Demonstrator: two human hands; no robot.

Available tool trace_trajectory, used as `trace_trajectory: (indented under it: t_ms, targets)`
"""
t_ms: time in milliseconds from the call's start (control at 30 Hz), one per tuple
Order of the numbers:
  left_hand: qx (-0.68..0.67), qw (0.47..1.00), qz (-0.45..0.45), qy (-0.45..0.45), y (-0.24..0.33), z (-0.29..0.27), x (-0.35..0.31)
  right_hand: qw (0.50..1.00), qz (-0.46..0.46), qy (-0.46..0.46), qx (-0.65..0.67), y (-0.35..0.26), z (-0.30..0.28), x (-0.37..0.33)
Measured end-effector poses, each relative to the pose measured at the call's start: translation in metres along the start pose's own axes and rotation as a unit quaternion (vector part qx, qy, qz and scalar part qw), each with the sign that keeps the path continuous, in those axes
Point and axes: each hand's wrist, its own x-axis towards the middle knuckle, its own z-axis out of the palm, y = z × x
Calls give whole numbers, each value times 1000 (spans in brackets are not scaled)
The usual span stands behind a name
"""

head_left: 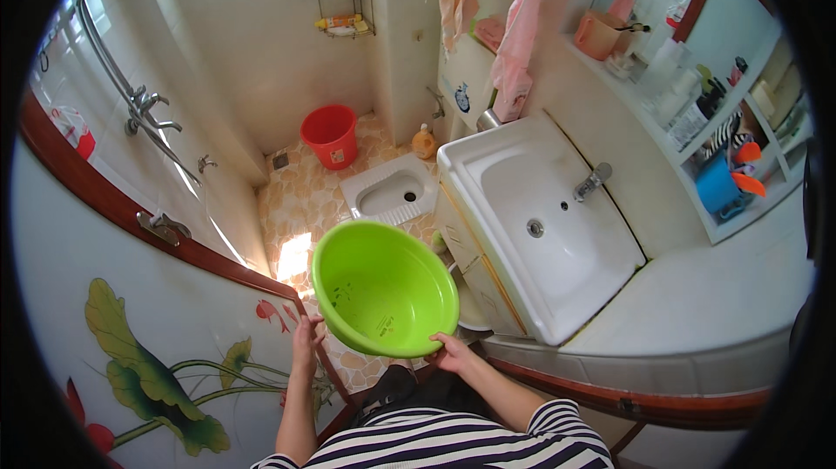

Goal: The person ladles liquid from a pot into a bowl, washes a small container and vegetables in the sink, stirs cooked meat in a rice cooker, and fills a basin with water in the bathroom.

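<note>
A bright green plastic basin (387,286) hangs in front of me, tilted so that its inside faces up toward me. Some dark specks and marks show on its inner wall. My right hand (451,353) grips the rim at the lower right, thumb over the edge. Just below the basin's left side is my left hand (306,340), its fingers apart and raised beside the edge of the door (261,282). Whether those fingertips touch the basin or the door is unclear.
A white sink (514,225) stands to the right, beside a shelf (697,155) of toiletries. Ahead, a squat toilet (366,199) is set in the patterned floor near a red bucket (329,138) and an orange bottle (424,142). Shower pipes (144,107) run along the left wall.
</note>
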Motion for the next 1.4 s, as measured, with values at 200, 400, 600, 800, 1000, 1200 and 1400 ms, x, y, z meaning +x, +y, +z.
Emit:
trace_trajectory:
  t_ms: [200, 400, 600, 800, 1000, 1200, 1400]
  targets:
    - [-39, 981, 89, -168, 112, 49, -17, 962, -229, 26, -148, -41, 77, -106]
    - [-45, 943, 47, -326, 178, 154, 0, 901, -387, 104, -166, -101, 87, -183]
    - [48, 924, 9, -380, 198, 259, 31, 611, -658, 366, -243, -188, 44, -203]
    - [89, 911, -59, -399, 179, 331, 80, 700, -682, 210, -40, -291, 59, -194]
    - [87, 900, -117, -411, 153, 374, 97, 776, -612, 137, 59, -427, 46, -166]
    - [108, 876, -173, -437, 129, 391, 126, 667, -700, 245, -71, -427, 44, -155]
    - [145, 845, -180, -483, 133, 411, 147, 713, -632, 273, -134, -390, 35, -190]
